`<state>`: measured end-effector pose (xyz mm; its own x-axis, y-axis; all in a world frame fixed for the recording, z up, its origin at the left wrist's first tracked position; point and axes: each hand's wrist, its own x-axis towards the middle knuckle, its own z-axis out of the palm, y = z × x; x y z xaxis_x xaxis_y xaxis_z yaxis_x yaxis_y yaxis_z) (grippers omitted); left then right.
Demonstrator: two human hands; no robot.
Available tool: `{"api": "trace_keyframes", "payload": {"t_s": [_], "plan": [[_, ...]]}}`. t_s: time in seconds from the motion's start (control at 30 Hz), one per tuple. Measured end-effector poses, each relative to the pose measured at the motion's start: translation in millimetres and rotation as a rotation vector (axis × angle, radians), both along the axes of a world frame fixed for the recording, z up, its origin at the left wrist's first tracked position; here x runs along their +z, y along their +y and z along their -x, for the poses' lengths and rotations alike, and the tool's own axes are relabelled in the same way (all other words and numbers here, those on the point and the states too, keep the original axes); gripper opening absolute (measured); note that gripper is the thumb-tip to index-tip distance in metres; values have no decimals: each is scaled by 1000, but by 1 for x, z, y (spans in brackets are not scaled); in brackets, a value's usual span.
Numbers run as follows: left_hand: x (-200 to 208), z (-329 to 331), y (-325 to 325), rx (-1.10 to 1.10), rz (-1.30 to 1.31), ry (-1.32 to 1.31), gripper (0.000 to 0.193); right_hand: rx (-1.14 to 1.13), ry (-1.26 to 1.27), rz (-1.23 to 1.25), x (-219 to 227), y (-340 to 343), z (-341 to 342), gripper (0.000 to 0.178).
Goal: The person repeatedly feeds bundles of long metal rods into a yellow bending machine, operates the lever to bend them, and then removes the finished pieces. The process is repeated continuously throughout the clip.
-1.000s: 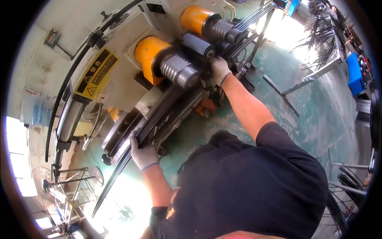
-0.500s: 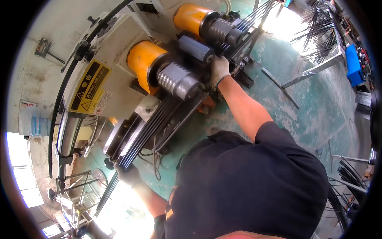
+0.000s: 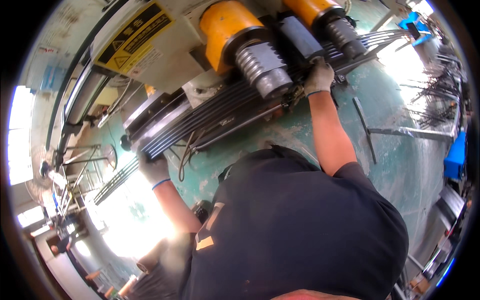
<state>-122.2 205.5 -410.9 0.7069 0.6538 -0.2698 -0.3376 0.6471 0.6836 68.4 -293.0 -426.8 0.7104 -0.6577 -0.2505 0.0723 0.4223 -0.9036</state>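
Note:
Several long, dark metal bars (image 3: 200, 117) lie side by side in a slanting row, from the lower left up to the far right. My left hand (image 3: 151, 167), in a pale work glove with a blue cuff edge, is closed around the bars near their left part. Farther along, my gloved right hand (image 3: 320, 77) is closed where the bars pass, just below the end of a grey block (image 3: 301, 37). Its fingertips are hidden, so what it grips does not show. Between my hands, a ridged steel cylinder (image 3: 264, 67) on an orange housing (image 3: 227, 32) juts over the bars.
A second orange housing (image 3: 312, 10) with a ridged cylinder stands farther right. The pale machine body carries a yellow-and-black warning label (image 3: 132, 37). A cable loop (image 3: 184, 162) hangs below the bed. A metal stand (image 3: 412, 131) is on the green floor at right, and a fan (image 3: 42, 172) at far left.
My view has swung, so the machine and bars appear higher and tilted less steeply. Both hands keep about the same places along the bars.

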Motion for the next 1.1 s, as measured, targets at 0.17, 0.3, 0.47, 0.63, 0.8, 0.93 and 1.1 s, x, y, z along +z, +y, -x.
{"api": "trace_keyframes", "payload": {"t_s": [0.17,0.3,0.47,0.63,0.8,0.93,1.1], "plan": [[-11,-1,-15,-36,0,-48,32,82,15,-43,-10,-2,0,56],[12,-11,-71,-36,129,10,34,173,-30,608,-45,-9,18,36],[7,-3,-75,-225,258,-57,40,-52,130,1986,-88,-38,29,44],[9,15,-35,-134,321,-118,50,190,299,1497,-98,-54,81,53],[6,64,103,67,255,-175,53,188,530,651,-141,-25,143,62],[-24,115,271,249,225,-173,54,286,591,675,-153,46,208,54],[-20,167,430,459,37,-29,39,483,789,478,-203,68,266,47]]}}
